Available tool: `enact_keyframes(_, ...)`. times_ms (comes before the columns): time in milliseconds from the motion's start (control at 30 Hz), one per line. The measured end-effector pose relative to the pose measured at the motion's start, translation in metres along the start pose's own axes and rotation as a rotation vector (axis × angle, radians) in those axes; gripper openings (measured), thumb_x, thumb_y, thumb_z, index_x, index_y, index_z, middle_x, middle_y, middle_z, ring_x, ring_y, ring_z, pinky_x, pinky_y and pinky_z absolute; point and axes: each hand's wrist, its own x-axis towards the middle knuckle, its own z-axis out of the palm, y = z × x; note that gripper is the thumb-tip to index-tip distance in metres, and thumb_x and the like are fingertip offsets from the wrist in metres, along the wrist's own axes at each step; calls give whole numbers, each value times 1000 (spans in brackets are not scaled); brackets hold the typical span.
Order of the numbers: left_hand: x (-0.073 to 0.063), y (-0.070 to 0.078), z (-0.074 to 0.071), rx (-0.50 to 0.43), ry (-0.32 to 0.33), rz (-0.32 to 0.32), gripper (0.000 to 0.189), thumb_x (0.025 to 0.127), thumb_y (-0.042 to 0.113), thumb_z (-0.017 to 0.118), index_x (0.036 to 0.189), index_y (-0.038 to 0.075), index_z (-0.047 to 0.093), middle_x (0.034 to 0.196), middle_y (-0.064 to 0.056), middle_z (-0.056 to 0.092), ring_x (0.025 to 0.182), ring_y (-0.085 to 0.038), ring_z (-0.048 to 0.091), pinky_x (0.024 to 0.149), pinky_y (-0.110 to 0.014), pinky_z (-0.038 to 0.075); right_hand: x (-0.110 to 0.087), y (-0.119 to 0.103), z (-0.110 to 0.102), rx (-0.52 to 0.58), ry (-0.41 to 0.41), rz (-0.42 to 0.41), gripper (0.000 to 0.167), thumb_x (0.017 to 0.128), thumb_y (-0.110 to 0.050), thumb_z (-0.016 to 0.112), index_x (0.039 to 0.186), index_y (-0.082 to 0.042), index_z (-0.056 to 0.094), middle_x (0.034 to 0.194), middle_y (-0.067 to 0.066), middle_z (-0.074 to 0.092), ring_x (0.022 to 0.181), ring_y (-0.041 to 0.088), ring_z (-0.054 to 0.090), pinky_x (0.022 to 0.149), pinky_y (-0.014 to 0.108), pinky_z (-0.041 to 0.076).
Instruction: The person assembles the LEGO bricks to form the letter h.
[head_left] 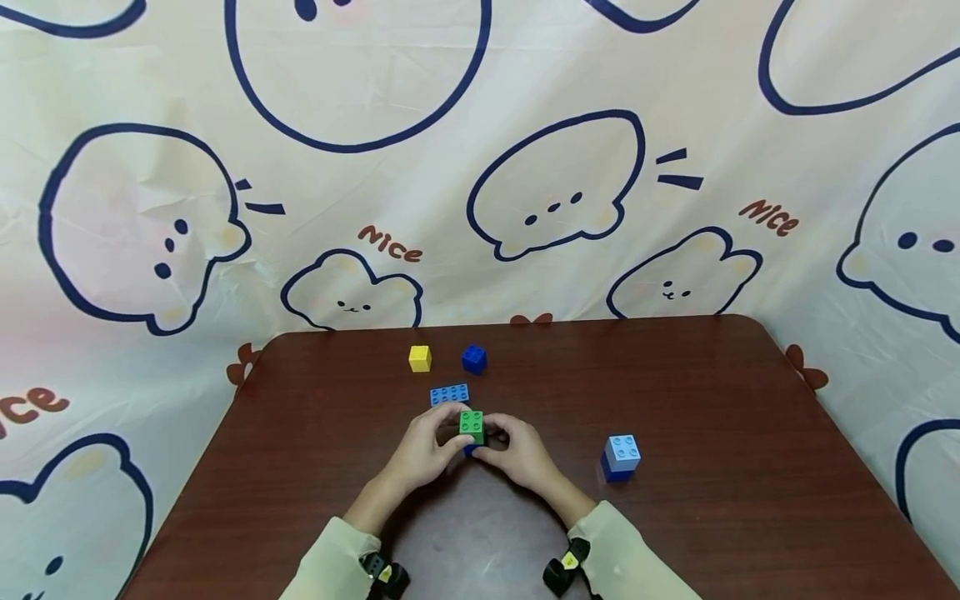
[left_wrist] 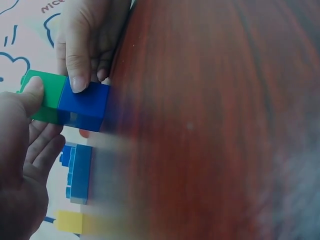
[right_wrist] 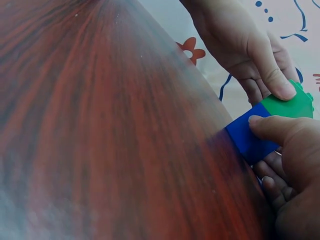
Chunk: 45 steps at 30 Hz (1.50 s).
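A green building brick (head_left: 471,425) sits on top of a dark blue brick (left_wrist: 85,102), the two forming a small upright stack in front of me. My left hand (head_left: 420,450) pinches the green brick, its thumb flat on the near face. From the other side my right hand (head_left: 522,452) pinches the dark blue brick lower down, as the right wrist view shows with the thumb on the blue face (right_wrist: 247,137). Right behind the hands lies a long light blue brick (head_left: 448,394), partly covered by the left fingers in the head view.
Farther back on the brown table (head_left: 735,400) stand a yellow brick (head_left: 420,359) and another dark blue brick (head_left: 474,359). To the right is a stack with a light blue brick (head_left: 622,452) over a dark blue one (head_left: 617,474). A patterned cloth (head_left: 555,75) hangs behind the table.
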Motion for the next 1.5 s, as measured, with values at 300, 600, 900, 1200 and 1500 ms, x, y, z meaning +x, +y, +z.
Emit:
enact_keyframes(300,1,-1,-1,-28,-14,-15,32,90,7,78,119,11,65,111,0,69,109,-17,65,95,-41,55,1,1,1,-10,-1,0,39,85,-15,84,120,-6,70,110,3,72,101,20,68,87,32,56)
enact_keyframes(600,4,0,-2,-30,-47,-22,33,91,9,77,121,10,64,110,-1,70,108,-18,66,95,-41,55,1,-5,-8,-63,-88,23,48,88,-17,82,130,-3,63,123,8,68,112,24,65,94,41,54)
enact_keyframes(900,5,1,-3,10,-58,-43,33,90,9,79,120,9,64,108,0,69,105,-16,65,94,-42,55,-6,-32,-27,-185,-270,62,72,93,-21,76,151,3,41,148,20,50,135,33,50,108,51,44)
enact_keyframes(1200,3,1,-1,49,-50,-55,34,89,10,80,119,10,65,108,1,70,103,-14,64,95,-44,53,-26,-59,-54,-294,-303,82,72,95,-27,74,155,-6,40,154,16,46,141,35,43,110,57,40)
enact_keyframes(1500,0,0,1,52,-42,-76,34,88,10,81,118,9,66,108,0,70,104,-14,64,94,-44,53,-53,-78,-99,-353,-157,-61,58,92,-20,78,145,-14,54,142,4,59,132,25,54,103,50,48)
